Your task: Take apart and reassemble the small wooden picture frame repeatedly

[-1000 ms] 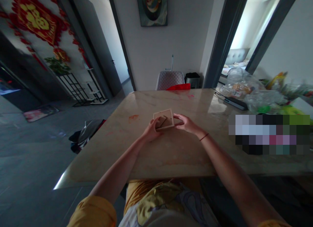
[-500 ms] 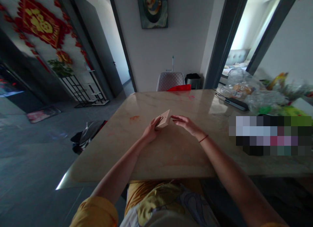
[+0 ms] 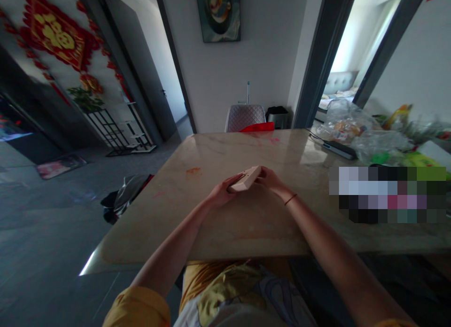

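A small pale pink, flat box-shaped object [image 3: 248, 179] is held between my two hands above the middle of the table. It has small dark marks on its upper face and is tilted, its right end higher. My left hand [image 3: 222, 192] grips the left end, with the thumb side on top. At the right end, my right hand [image 3: 270, 181] is closed around the edge, its fingertips partly hidden behind the object. A thin cord circles my right wrist.
The marble-like table [image 3: 211, 228] has an orange stain left of my hands. Clear plastic bags [image 3: 380, 144] and a dark elongated device [image 3: 340, 149] lie at the right, near a blurred-out patch. A quilted chair [image 3: 245, 118] stands beyond the far edge.
My right hand has come in and taken hold of the object's right end. The object has shifted slightly right and down and lies flatter; my left hand has kept hold of it.
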The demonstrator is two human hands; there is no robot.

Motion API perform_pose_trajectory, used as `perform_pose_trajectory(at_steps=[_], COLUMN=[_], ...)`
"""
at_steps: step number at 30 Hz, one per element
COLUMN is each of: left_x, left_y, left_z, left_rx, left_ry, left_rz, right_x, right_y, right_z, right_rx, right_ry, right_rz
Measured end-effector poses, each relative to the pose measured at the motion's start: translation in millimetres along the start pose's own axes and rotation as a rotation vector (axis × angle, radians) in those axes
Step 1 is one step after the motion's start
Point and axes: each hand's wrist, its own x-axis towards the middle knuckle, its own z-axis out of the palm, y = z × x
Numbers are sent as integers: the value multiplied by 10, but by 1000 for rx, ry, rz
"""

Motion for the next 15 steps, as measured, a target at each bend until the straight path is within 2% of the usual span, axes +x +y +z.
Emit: perform_pose_trajectory(at_steps=[7,12,15], left_x=[3,2,24], left_y=[14,-4,-62], left_z=[18,12,25], left_rx=[-91,-200,-300], left_ry=[-20,-30,44], left_rz=[-5,-214,-333], right_x=[-6,-32,-34], right_y=[-51,-107,-90], right_z=[-25,23,68], right_rx=[-89,157,191], right_ry=[34,-44,-75], right_rz=[0,22,42])
